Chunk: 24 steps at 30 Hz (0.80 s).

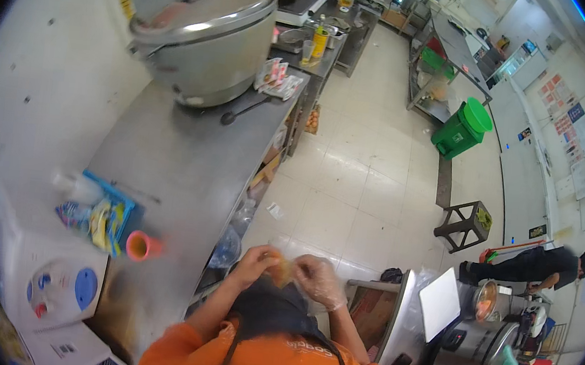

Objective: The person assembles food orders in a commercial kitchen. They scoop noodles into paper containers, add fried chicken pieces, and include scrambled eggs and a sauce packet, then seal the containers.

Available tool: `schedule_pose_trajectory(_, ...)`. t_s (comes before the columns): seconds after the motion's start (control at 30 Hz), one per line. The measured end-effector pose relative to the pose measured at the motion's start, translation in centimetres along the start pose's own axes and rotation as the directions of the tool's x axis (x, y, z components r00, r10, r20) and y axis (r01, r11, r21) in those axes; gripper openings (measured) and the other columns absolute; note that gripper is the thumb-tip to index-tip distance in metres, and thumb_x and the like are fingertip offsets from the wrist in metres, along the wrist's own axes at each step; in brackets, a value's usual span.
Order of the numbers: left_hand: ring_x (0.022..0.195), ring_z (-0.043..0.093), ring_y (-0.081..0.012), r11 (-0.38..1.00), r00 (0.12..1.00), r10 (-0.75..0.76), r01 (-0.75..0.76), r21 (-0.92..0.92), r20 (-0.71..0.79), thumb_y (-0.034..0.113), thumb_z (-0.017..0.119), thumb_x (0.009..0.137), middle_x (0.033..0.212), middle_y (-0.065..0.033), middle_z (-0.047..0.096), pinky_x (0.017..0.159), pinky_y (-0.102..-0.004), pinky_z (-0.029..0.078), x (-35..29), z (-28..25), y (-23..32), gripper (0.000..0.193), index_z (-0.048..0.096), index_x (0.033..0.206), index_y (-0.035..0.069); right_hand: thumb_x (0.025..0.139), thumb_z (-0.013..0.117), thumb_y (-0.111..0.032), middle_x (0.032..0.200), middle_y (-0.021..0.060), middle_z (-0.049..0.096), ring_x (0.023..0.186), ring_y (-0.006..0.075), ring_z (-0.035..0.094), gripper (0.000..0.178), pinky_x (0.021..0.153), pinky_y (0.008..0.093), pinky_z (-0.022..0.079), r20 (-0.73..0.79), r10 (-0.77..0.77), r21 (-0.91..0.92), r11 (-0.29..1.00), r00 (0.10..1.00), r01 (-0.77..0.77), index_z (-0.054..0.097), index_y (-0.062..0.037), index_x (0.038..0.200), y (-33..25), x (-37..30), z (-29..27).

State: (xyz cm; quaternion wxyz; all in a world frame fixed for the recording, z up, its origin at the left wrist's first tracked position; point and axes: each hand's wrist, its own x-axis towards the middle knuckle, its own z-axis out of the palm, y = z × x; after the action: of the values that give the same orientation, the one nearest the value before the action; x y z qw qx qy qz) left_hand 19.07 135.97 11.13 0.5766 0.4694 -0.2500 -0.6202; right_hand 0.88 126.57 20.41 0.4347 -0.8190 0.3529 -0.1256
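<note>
In front of my apron, my left hand (255, 265) is closed with its fingers round a small, blurred orange-yellow item (281, 272), whose kind I cannot make out. My right hand (319, 282), in a clear plastic glove, is raised close beside it. The right fingers are curled in at the item's edge, and whatever they pinch is too small to name. Both forearms reach up from my orange sleeves, and below the hands hangs a dark apron (272, 306).
At left, a steel counter (192, 151) bears a large lidded pot (214, 42), a ladle (243, 111), an orange cup (140, 245) and a blue basket (126, 201). To the right stand a white board (439, 305), a rice cooker (466, 361), a stool (464, 226) and a green bin (462, 129). A person in dark clothes (529, 268) is beyond.
</note>
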Motion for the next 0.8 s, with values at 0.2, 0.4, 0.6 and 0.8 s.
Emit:
schedule_pose_trajectory(0.2, 0.095, 0.06, -0.012, 0.948, 0.872, -0.068, -0.095, 0.304, 0.484, 0.008, 0.067, 0.09, 0.098, -0.0023, 0.063, 0.088, -0.0293, 0.049, 27.1, 6.7, 7.7, 0.016, 0.064, 0.104, 0.001, 0.092, 0.066, -0.015, 0.076, 0.011, 0.067, 0.067, 0.0163, 0.062, 0.018, 0.065, 0.0312, 0.05, -0.352, 0.283, 0.296, 0.938, 0.892, -0.181, 0.069, 0.0022, 0.097, 8.3, 10.4, -13.1)
schedule_pose_trajectory(0.4, 0.095, 0.059, -0.0095, 0.964, 0.88, -0.164, 0.046, 0.263, 0.445, 0.009, 0.064, 0.094, 0.102, -0.002, 0.062, 0.081, -0.0273, 0.051, 51.3, 11.7, 10.2, 0.014, 0.063, 0.106, 0.002, 0.093, 0.064, -0.01, 0.073, 0.0125, 0.065, 0.065, 0.0187, 0.06, 0.013, 0.062, 0.0328, 0.048, -0.441, 0.305, 0.256, 0.944, 0.844, -0.208, 0.067, 0.0023, 0.095, 20.2, 27.2, -25.2)
schedule_pose_trajectory(0.6, 0.087, 0.064, -0.0113, 0.995, 0.995, -0.098, 0.098, 0.018, 0.031, 0.01, 0.063, 0.094, 0.097, -0.003, 0.065, 0.076, -0.0287, 0.054, 66.5, 11.1, 17.4, 0.019, 0.063, 0.111, 0.003, 0.091, 0.062, -0.009, 0.079, 0.02, 0.064, 0.073, 0.0393, 0.062, 0.009, 0.067, 0.0442, 0.049, -0.109, -0.063, 0.062, 0.996, 0.992, 0.07, 0.062, 0.0001, 0.091, 24.9, 51.2, -39.9)
schedule_pose_trajectory(0.8, 0.094, 0.065, -0.015, 0.98, 0.949, 0.037, -0.096, -0.176, -0.313, 0.009, 0.062, 0.094, 0.103, -0.0063, 0.065, 0.08, -0.0317, 0.055, 86.4, 10.3, 19.4, 0.021, 0.061, 0.113, 0.0, 0.09, 0.064, -0.017, 0.079, 0.0183, 0.064, 0.073, 0.0382, 0.063, 0.016, 0.068, 0.0463, 0.05, 0.195, -0.369, -0.147, 0.905, 0.909, 0.399, 0.064, -0.0016, 0.085, 32.8, 74.5, -50.5)
